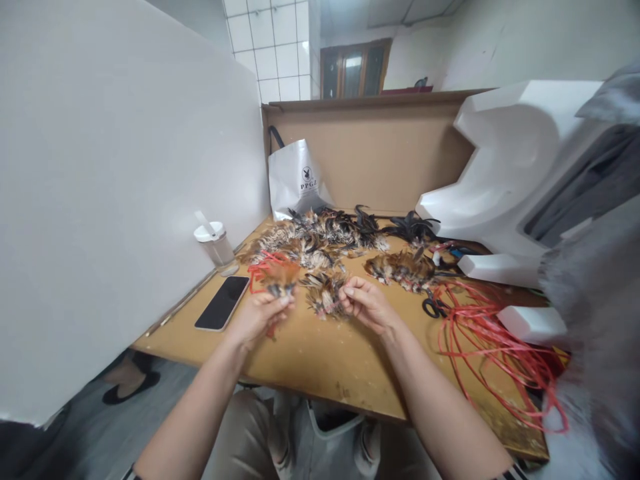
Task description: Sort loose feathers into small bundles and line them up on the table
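Between the thumb and fingers of my left hand (267, 313) is a small bunch of brown feathers (281, 277), blurred at its tips. My right hand (364, 301) is pinched at the edge of a small feather pile (323, 293) on the table; what its fingertips hold is too small to make out. Behind both hands spreads a larger heap of brown, white and black feathers (310, 237). Short red strips (257, 270) lie just beyond my left hand. A separate brown feather pile (403, 268) sits to the right of my right hand.
A phone (223, 303) and a lidded cup with a straw (216, 247) stand at the left. Black-handled scissors (434, 307) and a tangle of red plastic strips (493, 340) lie right. A silver bag (297, 177) and white foam (505, 153) border the table (310, 360). A bin (333, 427) is below.
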Tool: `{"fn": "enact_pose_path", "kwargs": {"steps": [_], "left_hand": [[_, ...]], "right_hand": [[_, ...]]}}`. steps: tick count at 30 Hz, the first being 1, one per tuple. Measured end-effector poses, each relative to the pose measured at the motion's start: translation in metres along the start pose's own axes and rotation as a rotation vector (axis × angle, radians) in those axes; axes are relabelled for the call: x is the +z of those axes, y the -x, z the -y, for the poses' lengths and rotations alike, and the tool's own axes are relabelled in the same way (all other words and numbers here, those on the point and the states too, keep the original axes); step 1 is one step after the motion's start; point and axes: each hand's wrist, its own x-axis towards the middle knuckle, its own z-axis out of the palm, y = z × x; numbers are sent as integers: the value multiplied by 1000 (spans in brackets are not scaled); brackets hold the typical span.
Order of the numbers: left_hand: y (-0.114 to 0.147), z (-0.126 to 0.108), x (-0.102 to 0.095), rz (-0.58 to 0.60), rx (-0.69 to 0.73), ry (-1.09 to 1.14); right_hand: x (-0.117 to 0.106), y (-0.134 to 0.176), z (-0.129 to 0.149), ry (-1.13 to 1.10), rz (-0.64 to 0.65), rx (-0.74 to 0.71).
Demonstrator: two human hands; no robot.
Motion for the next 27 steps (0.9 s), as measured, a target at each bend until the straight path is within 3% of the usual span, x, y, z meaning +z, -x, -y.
{"fn": "enact_pose_path", "kwargs": {"steps": [3,7,17,27], "left_hand": [[4,1,34,249,-188,223],[-2,12,59,345,-281,374],[-18,29,62,240,-300,424],[-17,26,62,162,-230,234]], "right_hand": [[0,1,0,32,7,5],[-1,3,2,40,-7,1],[0,2,6,111,-72,-9],[2,0,1,176,-126,-48]]}}
